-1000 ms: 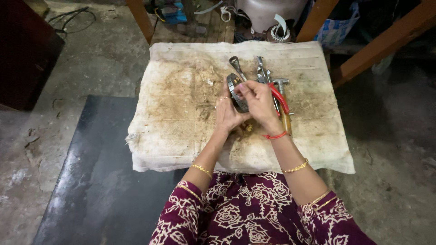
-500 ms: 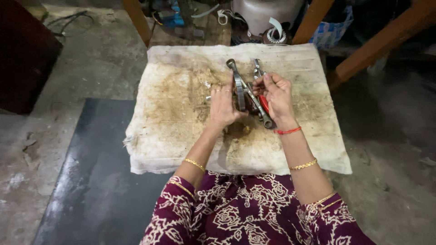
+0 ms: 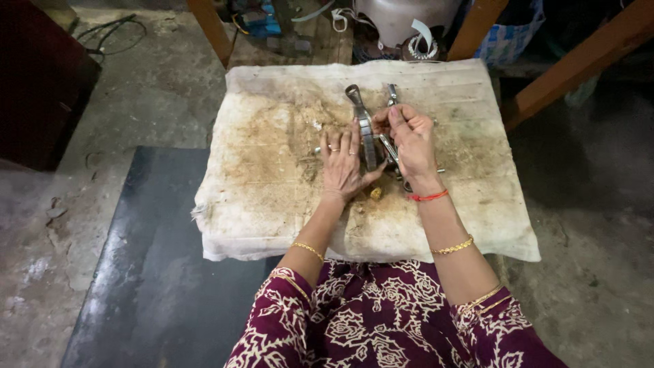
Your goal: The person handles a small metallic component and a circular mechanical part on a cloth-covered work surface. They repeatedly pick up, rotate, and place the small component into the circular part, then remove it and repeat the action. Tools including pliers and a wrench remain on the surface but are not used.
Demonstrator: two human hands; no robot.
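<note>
- Far left, upper corner: we note a dark reddish-brown cabinet side [image 3: 37, 82] standing on the grey concrete floor [image 3: 136, 88], with a thin black cable [image 3: 112, 31] looped on the floor just beyond it.
- Lower left: a flat dark-grey metal sheet [image 3: 150, 266] lies on the floor, its right edge passing under the cloth.
- Centre: a stained off-white cloth [image 3: 272, 197] covers the low desk; brown rust-coloured marks are spread over its middle.
- On the cloth, near the heel of our left palm: a small yellowish brass-coloured piece [image 3: 375, 194], lying loose.
- Our left hand [image 3: 344, 167], with a ring on one finger and a gold bangle at the wrist, rests palm down, fingers stretched and slightly spread. Its thumb side touches the metal part; we cannot tell whether it grips it.
- Between both hands: a long grey metal tool part with a ring-shaped end [image 3: 364, 129], lying upright along the cloth, ring end pointing away from us.
- Our right hand [image 3: 409, 146], with a red thread and a gold bangle on the wrist, is curled, fingers bent inward around thin silvery metal rods [image 3: 392, 95] just beside the grey part; the rod tips stick out beyond the fingers.
- Behind the desk: slanting orange-brown wooden legs [image 3: 579, 65] and a pale round container [image 3: 402, 17].
</note>
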